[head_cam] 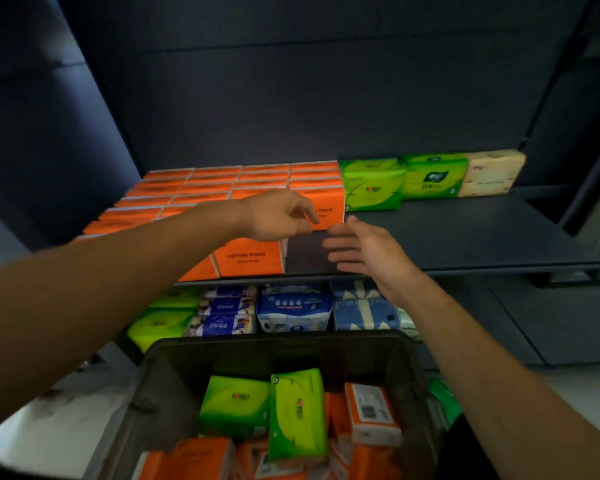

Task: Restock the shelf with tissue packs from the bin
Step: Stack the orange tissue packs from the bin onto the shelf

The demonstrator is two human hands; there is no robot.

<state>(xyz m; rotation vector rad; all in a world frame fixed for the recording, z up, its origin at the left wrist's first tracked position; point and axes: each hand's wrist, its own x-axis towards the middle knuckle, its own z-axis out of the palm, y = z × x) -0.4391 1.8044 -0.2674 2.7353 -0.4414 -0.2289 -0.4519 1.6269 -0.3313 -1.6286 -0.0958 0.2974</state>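
**Both grips at the orange row**

Nearest, the bin (160, 375) holds green and orange tissue packs (234, 403). Beyond it, the right grip (357, 247) is spread wide over the shelf (465, 237). The left grip (278, 216) curls against a shelved orange pack (326, 206); whether it holds the pack cannot be told.

Head view, one wide-angle camera worn on the person's head: faces forward and somewhat down, close to the dark shelf (465, 237), whose board crosses mid-frame with the back panel (326, 98) above, and looks steeply into the open bin (174, 372) just beneath the lens at bottom centre
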